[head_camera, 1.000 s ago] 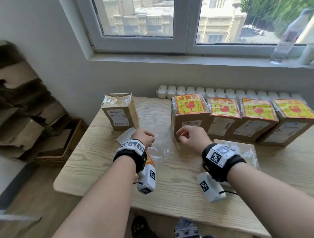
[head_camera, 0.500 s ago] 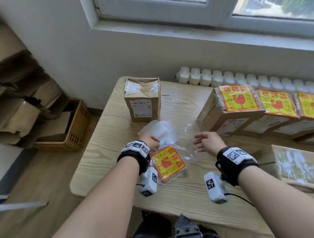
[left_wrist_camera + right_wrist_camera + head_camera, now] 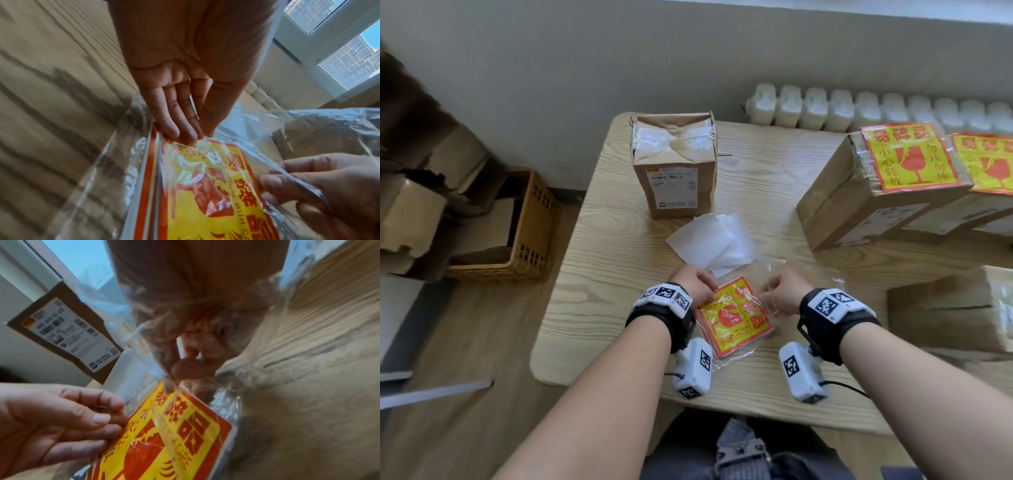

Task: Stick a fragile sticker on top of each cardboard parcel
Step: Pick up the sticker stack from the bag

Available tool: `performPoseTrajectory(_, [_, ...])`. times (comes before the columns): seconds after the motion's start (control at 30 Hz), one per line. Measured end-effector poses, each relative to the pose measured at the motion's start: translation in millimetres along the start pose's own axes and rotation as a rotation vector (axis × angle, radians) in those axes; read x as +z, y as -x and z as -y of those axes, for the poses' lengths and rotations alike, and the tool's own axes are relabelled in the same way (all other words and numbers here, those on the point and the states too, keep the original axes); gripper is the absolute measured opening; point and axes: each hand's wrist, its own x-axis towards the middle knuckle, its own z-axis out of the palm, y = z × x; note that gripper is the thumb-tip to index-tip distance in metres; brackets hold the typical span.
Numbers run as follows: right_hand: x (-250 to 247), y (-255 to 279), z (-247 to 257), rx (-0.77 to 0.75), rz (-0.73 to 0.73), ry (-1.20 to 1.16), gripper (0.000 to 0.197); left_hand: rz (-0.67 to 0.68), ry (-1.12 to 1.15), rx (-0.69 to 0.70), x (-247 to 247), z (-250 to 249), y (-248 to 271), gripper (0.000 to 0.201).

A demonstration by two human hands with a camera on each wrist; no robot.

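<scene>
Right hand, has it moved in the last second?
Yes. The right hand has pulled back from the stickered parcel toward the near edge of the table and now pinches the sticker bag.

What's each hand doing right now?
Left hand: fingers reach into the plastic bag, pinching the stickers.
Right hand: fingers pinch the bag's film.
</scene>
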Motion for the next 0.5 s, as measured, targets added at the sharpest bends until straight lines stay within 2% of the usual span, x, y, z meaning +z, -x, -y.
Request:
performPoseTrajectory(0.1, [7, -4, 3, 0.009, -0.031, 0.055, 0.029, -0.005, -0.003, -0.004, 0, 5, -3, 0.024])
performPoseTrajectory(0.23, [12, -10, -2, 0.010, -0.011, 0.046, 0.026, -0.009, -0.002, 0.000, 0, 7, -4, 0.022])
performPoseTrajectory(0.37, [14, -10, -6, -0.031, -0.019, 0.036, 0.014, -0.020, -0.025, 0.010, 1, 5, -4, 0.022])
performPoseTrajectory(0.5, [7, 0, -2, -0.079, -0.033, 0.070, 0.019, -0.047, -0.097, -0.002, 3, 1, -2, 0.024])
